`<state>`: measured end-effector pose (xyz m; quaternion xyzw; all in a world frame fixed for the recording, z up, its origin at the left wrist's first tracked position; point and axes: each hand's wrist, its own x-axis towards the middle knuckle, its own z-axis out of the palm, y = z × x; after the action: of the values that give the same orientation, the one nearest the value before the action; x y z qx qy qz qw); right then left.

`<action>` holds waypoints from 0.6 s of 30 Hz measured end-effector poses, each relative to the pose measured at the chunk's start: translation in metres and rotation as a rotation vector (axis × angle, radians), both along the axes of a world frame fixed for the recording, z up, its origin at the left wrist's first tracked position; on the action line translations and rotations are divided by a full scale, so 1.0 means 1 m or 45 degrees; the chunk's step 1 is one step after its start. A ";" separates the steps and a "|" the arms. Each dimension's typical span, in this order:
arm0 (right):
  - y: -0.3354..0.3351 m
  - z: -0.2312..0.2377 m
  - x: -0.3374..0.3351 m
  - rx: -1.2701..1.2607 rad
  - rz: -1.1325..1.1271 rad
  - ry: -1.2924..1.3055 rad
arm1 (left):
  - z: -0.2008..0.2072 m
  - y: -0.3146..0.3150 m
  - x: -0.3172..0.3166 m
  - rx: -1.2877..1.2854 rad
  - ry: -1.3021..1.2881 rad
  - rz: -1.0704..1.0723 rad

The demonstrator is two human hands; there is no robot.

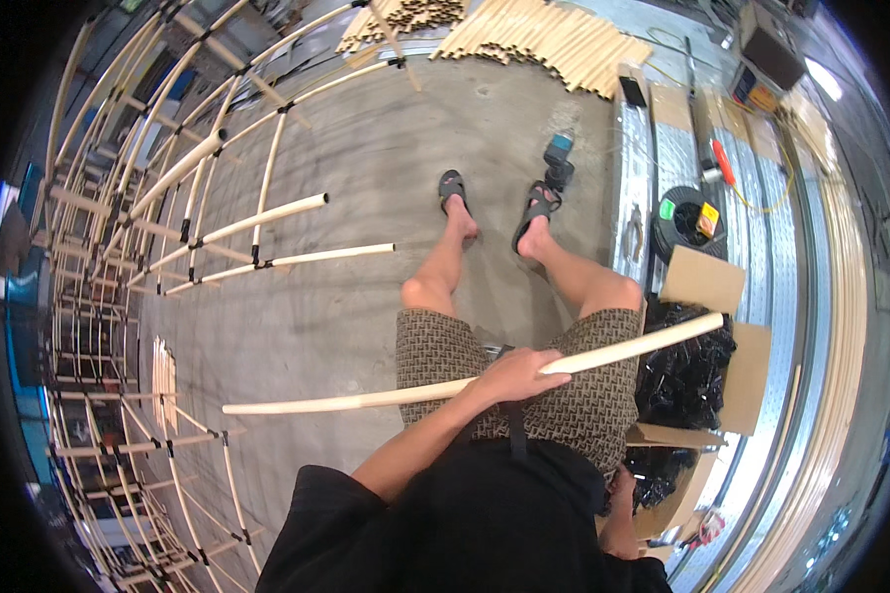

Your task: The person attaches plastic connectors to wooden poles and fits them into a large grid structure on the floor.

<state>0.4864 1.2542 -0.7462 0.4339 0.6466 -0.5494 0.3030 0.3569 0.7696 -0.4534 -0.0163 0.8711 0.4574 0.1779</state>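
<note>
over grey floor (346, 326), a pale pole (653, 343), best balanced mid-length, is clasped thereabouts by left hand (524, 376); grip of right hand (621, 484) unclear.

Cream pole (415, 393), black parts (657, 465), brown-and-black geometric-patterned shorts (583, 395), black shirt (465, 524), grey floor (316, 336)

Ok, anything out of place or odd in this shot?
The blue-and-black power tool is on the floor right by the right foot's sandal, an odd spot since it could get kicked. The pole in the left hand looks slightly bowed, but the fisheye lens may cause that. I see no spill.
</note>
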 end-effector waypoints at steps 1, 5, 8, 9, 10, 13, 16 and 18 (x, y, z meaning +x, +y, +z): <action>0.008 -0.003 0.002 0.069 -0.044 -0.069 | -0.001 0.002 -0.005 -0.027 -0.023 -0.013; 0.054 -0.036 0.034 1.045 0.947 0.009 | 0.003 0.000 -0.004 0.074 -0.260 0.085; -0.017 0.017 0.021 0.921 0.858 -0.064 | 0.009 0.003 -0.009 0.028 -0.251 0.102; -0.017 0.009 0.034 0.854 0.671 0.110 | 0.011 0.005 -0.012 0.079 -0.258 0.104; -0.033 0.019 0.028 0.828 0.610 0.001 | 0.010 0.003 -0.014 0.057 -0.258 0.092; -0.045 0.023 0.036 0.783 0.395 0.192 | 0.008 0.000 -0.016 0.179 -0.371 0.154; -0.041 0.028 0.048 0.672 0.160 0.275 | 0.005 0.008 -0.015 0.222 -0.396 0.160; -0.042 0.046 0.055 0.833 0.119 0.312 | 0.004 0.004 -0.017 0.218 -0.391 0.141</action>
<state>0.5418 1.2125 -0.7004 0.4088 0.8390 -0.3469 0.0929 0.3399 0.7740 -0.4498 -0.1187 0.7893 0.5312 0.2841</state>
